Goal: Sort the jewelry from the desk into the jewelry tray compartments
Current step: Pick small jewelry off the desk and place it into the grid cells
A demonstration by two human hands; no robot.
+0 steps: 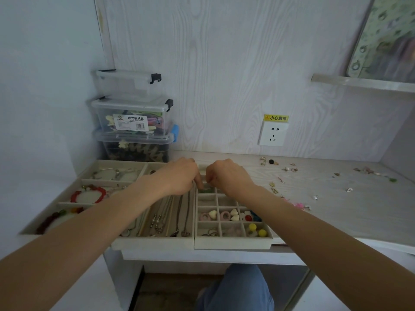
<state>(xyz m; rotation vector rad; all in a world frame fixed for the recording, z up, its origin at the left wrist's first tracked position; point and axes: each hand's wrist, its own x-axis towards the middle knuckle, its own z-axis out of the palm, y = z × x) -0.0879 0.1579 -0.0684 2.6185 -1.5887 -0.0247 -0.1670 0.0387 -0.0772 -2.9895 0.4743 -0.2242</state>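
Desk (pixel 336 198): beige gridded jewelry tray (pixel 233 242)

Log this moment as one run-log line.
left hand: over small-grid beige jewelry tray | right hand: same spot, fingers curled | small green piece: beneath fingertips | grip: unclear | loose earrings: on desk

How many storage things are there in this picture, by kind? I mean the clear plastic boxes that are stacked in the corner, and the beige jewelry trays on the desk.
Clear plastic boxes, stacked in the left corner: 3
Beige jewelry trays, side by side on the desk: 3
Total: 6
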